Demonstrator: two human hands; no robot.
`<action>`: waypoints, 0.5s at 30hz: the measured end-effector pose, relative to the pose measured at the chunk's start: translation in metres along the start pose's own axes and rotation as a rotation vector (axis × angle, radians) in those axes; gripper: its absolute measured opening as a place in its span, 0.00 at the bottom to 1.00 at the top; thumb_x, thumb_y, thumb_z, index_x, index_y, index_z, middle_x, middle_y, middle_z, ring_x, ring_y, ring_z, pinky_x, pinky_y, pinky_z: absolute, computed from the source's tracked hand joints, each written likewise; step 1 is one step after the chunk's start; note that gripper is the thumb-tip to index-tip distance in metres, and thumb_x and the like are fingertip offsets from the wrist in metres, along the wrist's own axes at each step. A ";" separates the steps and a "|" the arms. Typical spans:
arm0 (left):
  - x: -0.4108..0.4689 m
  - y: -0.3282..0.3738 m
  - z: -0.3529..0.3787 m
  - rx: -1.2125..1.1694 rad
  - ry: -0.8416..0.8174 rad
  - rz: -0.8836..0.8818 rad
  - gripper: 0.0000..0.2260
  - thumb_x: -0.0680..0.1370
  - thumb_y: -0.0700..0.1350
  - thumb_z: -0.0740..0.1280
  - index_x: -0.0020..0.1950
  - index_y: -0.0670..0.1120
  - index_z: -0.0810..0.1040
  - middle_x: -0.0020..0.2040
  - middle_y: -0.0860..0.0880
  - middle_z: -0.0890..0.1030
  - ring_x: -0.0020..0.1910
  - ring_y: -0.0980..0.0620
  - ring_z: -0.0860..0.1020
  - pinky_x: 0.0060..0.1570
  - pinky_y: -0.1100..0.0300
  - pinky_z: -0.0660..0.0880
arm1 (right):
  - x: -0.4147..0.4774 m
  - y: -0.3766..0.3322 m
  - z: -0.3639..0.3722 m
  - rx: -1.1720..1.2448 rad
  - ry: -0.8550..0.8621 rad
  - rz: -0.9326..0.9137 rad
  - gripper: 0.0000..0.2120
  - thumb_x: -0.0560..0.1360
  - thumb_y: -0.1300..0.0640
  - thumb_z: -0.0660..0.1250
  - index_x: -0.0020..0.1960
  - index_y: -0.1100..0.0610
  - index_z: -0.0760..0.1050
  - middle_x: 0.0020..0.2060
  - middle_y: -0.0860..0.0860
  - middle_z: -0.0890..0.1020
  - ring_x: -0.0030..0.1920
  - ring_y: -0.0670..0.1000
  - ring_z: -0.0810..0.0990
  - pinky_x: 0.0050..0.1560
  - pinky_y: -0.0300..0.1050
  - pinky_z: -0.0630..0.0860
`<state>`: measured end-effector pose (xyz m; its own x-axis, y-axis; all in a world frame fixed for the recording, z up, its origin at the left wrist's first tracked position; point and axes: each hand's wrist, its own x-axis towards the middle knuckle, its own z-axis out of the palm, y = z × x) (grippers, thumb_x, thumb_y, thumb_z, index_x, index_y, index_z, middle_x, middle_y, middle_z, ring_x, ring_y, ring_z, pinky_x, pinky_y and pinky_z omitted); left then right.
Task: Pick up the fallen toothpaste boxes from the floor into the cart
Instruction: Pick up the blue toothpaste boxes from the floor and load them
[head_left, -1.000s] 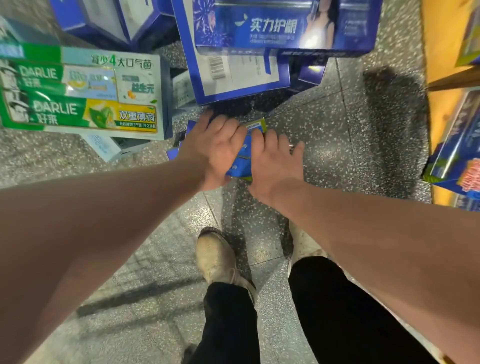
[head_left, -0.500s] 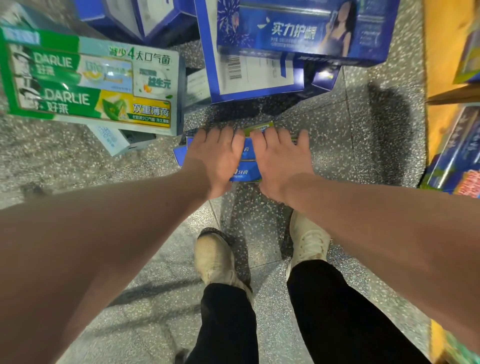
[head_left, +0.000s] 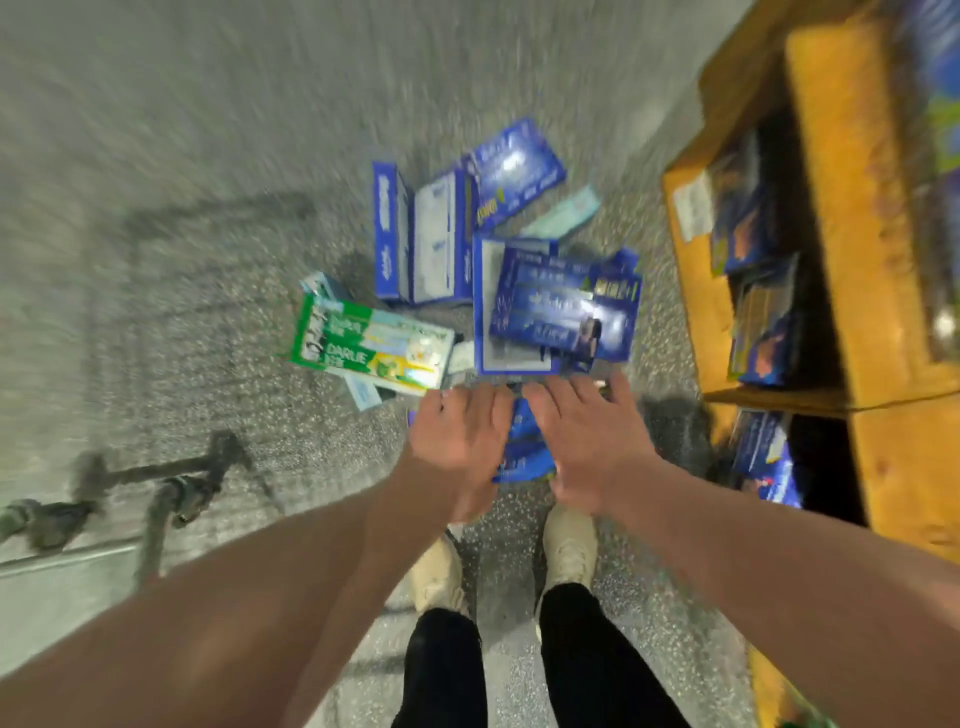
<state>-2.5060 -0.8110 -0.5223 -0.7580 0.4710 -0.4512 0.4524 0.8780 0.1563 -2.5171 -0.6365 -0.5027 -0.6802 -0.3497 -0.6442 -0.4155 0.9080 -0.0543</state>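
Left hand (head_left: 460, 447) and right hand (head_left: 592, 441) grasp a blue box (head_left: 524, 460) between them, fingers curled over its far edge, above the shoes (head_left: 569, 545). Blur hides whether it clears the floor (head_left: 208, 312). A green box (head_left: 369, 348) and a blue pile (head_left: 561, 312) lie just beyond, near the shelf (head_left: 841, 208).

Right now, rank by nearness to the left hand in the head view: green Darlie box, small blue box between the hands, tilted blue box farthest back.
1. The small blue box, touching the left hand, on its right.
2. The green Darlie box, ahead-left.
3. The tilted blue box, far ahead.
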 end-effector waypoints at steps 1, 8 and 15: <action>-0.013 0.001 -0.035 0.001 -0.004 -0.017 0.32 0.68 0.54 0.73 0.67 0.45 0.64 0.58 0.47 0.73 0.53 0.43 0.74 0.51 0.49 0.69 | -0.018 -0.002 -0.031 -0.006 0.014 -0.008 0.47 0.68 0.45 0.72 0.77 0.52 0.48 0.70 0.51 0.64 0.72 0.56 0.63 0.73 0.66 0.54; -0.152 0.004 -0.280 -0.026 0.132 -0.161 0.31 0.67 0.59 0.73 0.63 0.50 0.65 0.59 0.49 0.72 0.57 0.44 0.73 0.55 0.48 0.68 | -0.156 -0.034 -0.255 -0.126 0.290 -0.130 0.42 0.64 0.45 0.72 0.75 0.52 0.59 0.63 0.50 0.73 0.63 0.56 0.73 0.64 0.62 0.63; -0.297 0.011 -0.430 0.165 0.358 -0.390 0.33 0.66 0.61 0.72 0.64 0.47 0.66 0.59 0.47 0.74 0.57 0.43 0.76 0.54 0.49 0.70 | -0.267 -0.096 -0.424 -0.292 0.566 -0.379 0.36 0.63 0.44 0.69 0.69 0.49 0.63 0.59 0.48 0.74 0.61 0.54 0.75 0.60 0.59 0.66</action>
<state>-2.4780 -0.9039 -0.0087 -0.9834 0.1389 -0.1166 0.1524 0.9816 -0.1153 -2.5519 -0.7280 -0.0019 -0.6328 -0.7641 -0.1251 -0.7736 0.6306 0.0616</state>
